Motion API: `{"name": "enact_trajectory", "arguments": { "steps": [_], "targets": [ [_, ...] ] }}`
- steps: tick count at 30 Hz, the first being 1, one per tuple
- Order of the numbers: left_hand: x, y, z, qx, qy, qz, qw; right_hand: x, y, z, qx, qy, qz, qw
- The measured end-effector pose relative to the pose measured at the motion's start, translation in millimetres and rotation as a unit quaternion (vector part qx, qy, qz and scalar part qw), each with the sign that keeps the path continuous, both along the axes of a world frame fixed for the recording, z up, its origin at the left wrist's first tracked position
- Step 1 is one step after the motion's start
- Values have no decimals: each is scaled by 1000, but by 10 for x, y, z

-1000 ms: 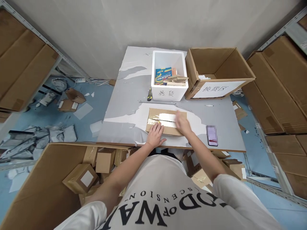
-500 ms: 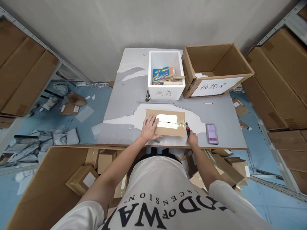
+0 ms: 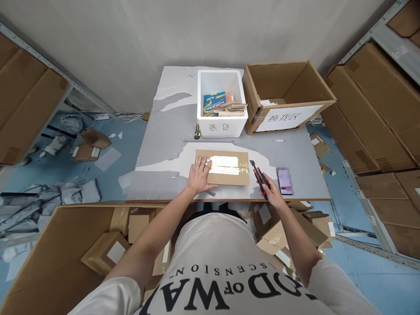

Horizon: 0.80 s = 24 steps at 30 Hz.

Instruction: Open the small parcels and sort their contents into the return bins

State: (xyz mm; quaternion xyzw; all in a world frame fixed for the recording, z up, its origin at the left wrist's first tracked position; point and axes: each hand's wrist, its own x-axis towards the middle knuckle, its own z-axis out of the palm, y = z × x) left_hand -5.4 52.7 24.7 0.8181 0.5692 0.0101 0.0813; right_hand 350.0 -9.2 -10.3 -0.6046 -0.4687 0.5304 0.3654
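Compared with half a second ago, the right hand and its red-and-black utility knife sit farther from the taped carton and nearer the phone. Low on the worktop, the carton lies flat, the left hand spread over its left end, the right wrapped around the knife. If the carton skidded under a stroke, the blade could reach those spread fingers. Beyond stand an open cardboard box and a white foam bin; the phone crowds the right hand; a yellow-and-black cutter lies by the bin.
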Motion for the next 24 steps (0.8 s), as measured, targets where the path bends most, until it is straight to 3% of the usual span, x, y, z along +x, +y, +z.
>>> {"name": "enact_trajectory", "arguments": {
  "steps": [12,24],
  "targets": [
    [-10,4,-19,14,-13,-7,1000,-13,30,77,-28,70,-14,997],
    [3,36,-21,-21,-20,8,1000,197,70,368,-75,48,60,994]
  ]
}}
